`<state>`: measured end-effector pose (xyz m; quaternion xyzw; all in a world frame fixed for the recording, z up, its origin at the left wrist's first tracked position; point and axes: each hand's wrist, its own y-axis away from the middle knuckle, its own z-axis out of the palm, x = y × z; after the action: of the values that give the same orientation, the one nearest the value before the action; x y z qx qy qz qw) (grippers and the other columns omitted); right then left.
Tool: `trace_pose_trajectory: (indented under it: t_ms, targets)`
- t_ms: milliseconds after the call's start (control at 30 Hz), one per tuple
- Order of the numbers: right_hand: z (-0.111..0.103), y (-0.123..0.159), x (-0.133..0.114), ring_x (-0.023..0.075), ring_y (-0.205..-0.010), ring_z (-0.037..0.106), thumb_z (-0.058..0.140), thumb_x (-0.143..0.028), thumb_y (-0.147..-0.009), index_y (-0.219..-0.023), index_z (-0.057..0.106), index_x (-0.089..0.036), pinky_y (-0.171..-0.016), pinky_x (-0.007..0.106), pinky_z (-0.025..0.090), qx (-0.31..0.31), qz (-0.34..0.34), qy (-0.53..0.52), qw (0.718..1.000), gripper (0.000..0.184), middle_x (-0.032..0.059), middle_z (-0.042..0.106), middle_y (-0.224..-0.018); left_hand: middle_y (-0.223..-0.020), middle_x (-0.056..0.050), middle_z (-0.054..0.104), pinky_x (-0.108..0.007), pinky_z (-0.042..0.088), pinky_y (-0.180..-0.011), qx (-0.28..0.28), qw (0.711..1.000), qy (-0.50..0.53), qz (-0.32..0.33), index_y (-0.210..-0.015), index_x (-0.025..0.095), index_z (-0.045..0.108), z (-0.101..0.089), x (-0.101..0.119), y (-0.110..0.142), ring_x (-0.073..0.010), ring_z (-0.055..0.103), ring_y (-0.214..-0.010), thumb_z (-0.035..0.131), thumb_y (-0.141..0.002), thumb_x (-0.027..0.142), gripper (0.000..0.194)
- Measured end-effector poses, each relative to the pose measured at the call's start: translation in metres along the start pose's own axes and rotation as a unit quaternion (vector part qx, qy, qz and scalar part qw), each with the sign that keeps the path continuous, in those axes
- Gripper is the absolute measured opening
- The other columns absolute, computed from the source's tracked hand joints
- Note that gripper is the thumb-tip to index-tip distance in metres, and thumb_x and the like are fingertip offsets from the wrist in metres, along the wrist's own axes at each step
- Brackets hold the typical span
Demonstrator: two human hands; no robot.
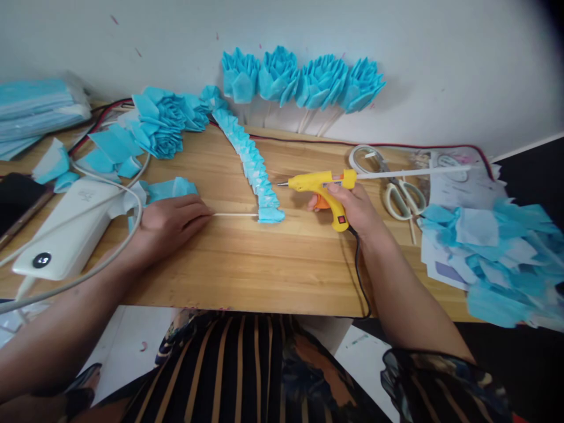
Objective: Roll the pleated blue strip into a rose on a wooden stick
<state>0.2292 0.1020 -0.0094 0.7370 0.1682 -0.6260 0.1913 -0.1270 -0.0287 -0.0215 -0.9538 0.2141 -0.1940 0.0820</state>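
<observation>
My left hand (178,220) rests low over the wooden table, its fingers closed on a thin wooden stick (233,215). At the stick's far end sits a small rolled piece of blue fabric (270,215). A long pleated strip of the same blue fabric (247,155) runs from there up toward the back of the table. In my right hand (348,205) is a yellow hot glue gun (324,182), with a white glue stick (409,173) poking out behind. Its metal nozzle points left, a little apart from the pleated strip. One finger lies at the orange trigger (322,201).
Several blue fabric flowers on sticks (279,76) lean along the wall; more flowers (163,117) lie left. A white power bank (70,226), its cable and a phone (20,202) crowd the left side. Scissors (403,197), a tape roll (352,157) and blue scraps (497,252) lie right.
</observation>
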Motion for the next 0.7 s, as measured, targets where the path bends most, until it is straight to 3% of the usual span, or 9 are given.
trace_pose_trajectory:
  t_ms: [367, 700]
  targets:
    - [0.0021, 0.0014, -0.0018, 0.0208, -0.07, 0.074, 0.075, -0.069, -0.082, -0.077, 0.075, -0.021, -0.066, 0.033, 0.063, 0.011, -0.006, -0.032, 0.999, 0.048, 0.0053, 0.073, -0.068, -0.098, -0.005, 0.076, -0.024, 0.051, -0.072, 0.039, 0.999, -0.005, 0.011, -0.097, 0.019, 0.075, 0.0038, -0.0059, -0.0007, -0.0158, 0.071, -0.084, 0.047, -0.109, 0.037, 0.035]
    - [0.0032, 0.0022, -0.0022, 0.0199, -0.069, 0.074, 0.076, -0.067, -0.082, -0.079, 0.074, -0.02, -0.066, 0.032, 0.063, 0.021, -0.004, -0.035, 0.999, 0.047, 0.005, 0.073, -0.068, -0.096, -0.005, 0.076, -0.026, 0.052, -0.072, 0.03, 0.999, 0.014, 0.034, -0.095, 0.02, 0.074, 0.002, -0.003, 0.0005, -0.0172, 0.072, -0.083, 0.049, -0.108, 0.034, 0.031]
